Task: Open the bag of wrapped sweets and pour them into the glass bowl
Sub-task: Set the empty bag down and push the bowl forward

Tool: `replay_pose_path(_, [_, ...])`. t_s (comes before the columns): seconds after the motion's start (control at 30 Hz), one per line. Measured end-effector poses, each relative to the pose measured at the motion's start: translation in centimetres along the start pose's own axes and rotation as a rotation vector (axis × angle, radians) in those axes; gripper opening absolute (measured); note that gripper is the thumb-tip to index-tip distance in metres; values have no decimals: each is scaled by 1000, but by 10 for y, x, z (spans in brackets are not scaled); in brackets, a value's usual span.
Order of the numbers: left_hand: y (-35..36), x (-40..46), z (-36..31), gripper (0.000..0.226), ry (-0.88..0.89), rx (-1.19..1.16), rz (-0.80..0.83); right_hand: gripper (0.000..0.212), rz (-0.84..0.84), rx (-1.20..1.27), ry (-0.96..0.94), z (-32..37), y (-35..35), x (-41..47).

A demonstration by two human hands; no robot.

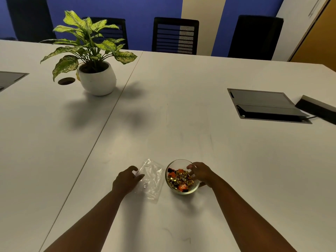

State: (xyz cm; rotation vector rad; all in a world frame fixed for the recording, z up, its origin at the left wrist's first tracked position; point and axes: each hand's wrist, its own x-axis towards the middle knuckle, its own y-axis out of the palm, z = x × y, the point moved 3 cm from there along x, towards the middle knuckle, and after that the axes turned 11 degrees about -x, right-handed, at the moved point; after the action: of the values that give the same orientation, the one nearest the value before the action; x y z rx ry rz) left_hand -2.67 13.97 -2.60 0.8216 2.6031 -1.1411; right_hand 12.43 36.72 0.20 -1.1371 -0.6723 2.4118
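Right hand (200, 173) grips the sweet-filled glass bowl (181, 177); left hand (127, 179), fingers loosely apart, rests on the empty clear bag (151, 179) left of it. Potted plant (91, 57) stands far left.

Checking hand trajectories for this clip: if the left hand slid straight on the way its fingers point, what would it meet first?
The left hand already rests on the empty clear bag. Beyond that, probably bare table, though the glass bowl sits close on its right.

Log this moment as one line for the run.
stage: pour done | wrapped sweets in glass bowl | bag empty, flat | left hand on bag | right hand at bowl rim
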Motion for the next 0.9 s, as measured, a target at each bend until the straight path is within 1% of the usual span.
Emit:
replay_pose_path(0.1, [-3,1,-7,42,77,272,-125,27,-36,-11,-17,0,0,-1])
replay_pose_path(0.17, [-4,1,-13,45,150,393,-177,27,-39,-21,-25,1,-1,-1])
replay_pose_path(0.23, [-3,0,-20,45,179,478,-210,29,-43,-20,-28,2,-2,0])
replay_pose_path(0.3, [-3,-1,-26,42,173,556,-239,30,-53,-5,-34,4,-2,1])
replay_pose_path(0.37, [0,0,-35,40,202,562,-256,31,-70,-6,-38,5,-4,1])
replay_pose_path(0.4, [2,1,-41,39,229,505,-242,31,-78,-12,-40,6,-7,1])
replay_pose_path(0.43, [6,1,-49,38,255,396,-209,31,-83,-20,-44,7,-9,1])
replay_pose_path(0.47, [12,2,-57,38,264,237,-136,31,-87,-26,-47,9,-11,1])
replay_pose_path(0.5, [19,2,-65,39,239,35,-30,29,-90,-23,-46,10,-13,1])
replay_pose_path(0.57, [35,-2,-82,43,77,-394,191,26,-100,38,-34,14,-17,3])
replay_pose_path(0.6, [42,-4,-89,45,-18,-534,277,26,-109,82,-27,17,-19,4])
replay_pose_path(0.63, [47,-4,-95,47,-70,-601,332,26,-122,121,-23,20,-22,4])
replay_pose_path(0.67, [50,-2,-103,48,-83,-625,354,27,-137,151,-23,24,-25,7])
replay_pose_path(0.77, [52,9,-119,57,-125,-738,361,31,-187,198,-29,35,-35,15])
replay_pose_path(0.9, [49,27,-140,55,-124,-820,362,31,-273,236,-43,50,-47,30])
